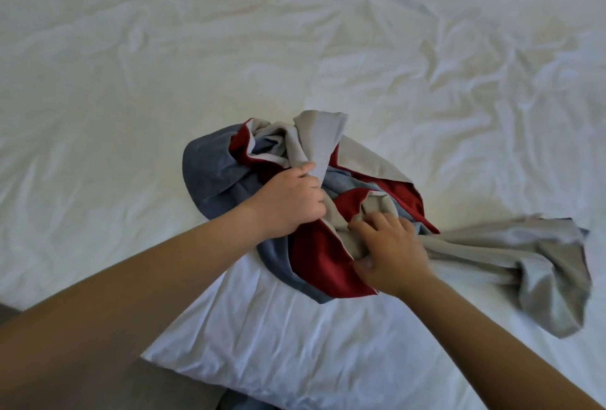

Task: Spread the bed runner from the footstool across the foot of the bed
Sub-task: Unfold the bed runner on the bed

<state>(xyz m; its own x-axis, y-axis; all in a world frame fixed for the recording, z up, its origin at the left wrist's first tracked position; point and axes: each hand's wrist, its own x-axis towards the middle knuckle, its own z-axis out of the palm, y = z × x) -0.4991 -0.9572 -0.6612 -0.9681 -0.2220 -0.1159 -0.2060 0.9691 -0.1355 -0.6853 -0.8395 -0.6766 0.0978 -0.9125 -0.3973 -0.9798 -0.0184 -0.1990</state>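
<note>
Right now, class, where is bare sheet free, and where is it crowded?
Free: wrinkled white bedsheet beyond and left of the bunched blue, red and grey runner. Crowded: centre, where left grip and right grip hold it; its grey tail trails right.

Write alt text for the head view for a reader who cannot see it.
The left hand and right hand grip a bunched blue, red and grey bed runner on a wrinkled white bed; its grey end trails to the right.

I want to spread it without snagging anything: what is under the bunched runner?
The bed runner lies on the wrinkled white sheet, which shows all round it. Whatever lies directly beneath the heap is covered. The left hand and right hand grip its folds.
</note>
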